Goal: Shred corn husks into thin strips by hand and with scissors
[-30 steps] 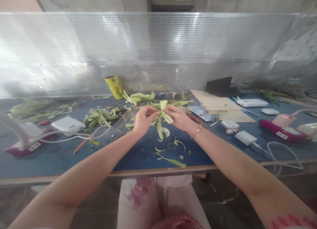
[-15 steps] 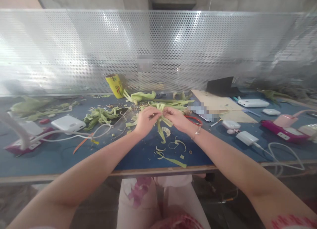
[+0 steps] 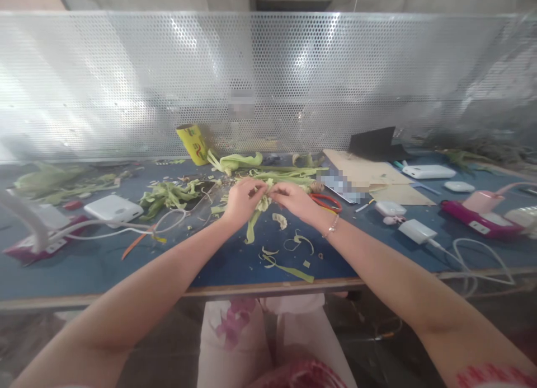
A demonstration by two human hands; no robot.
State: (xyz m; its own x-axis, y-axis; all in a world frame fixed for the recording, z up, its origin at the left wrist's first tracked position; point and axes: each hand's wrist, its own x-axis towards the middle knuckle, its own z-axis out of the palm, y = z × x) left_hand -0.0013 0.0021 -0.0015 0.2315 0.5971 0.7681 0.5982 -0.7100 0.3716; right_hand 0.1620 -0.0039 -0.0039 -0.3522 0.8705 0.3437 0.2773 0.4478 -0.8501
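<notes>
My left hand [image 3: 244,201] and my right hand [image 3: 294,200] meet close together over the middle of the blue table. Between their pinched fingertips is a pale green leaf piece [image 3: 251,227], its long strip hanging toward the tabletop. Fingers partly cover where it is gripped. Behind the hands lies a bundle of long green leaves [image 3: 289,171], with a curled leaf [image 3: 241,163] at its left end. Wilted green leaves [image 3: 170,199] lie left of my left hand. A dry curled scrap [image 3: 279,220] and a thin green strip [image 3: 296,272] lie nearer the front edge.
A yellow tube [image 3: 193,144] leans near the perforated metal screen [image 3: 210,69]. On the left are a white power bank [image 3: 113,208] and cables. To the right lie a phone [image 3: 342,187], brown paper [image 3: 403,193], a white charger [image 3: 417,231] and a magenta power strip [image 3: 482,223].
The hanging leaf strip has swung left, and the fingertips have shifted slightly left with the leaf piece. My hands stay close together. The whole view has shifted a little.
</notes>
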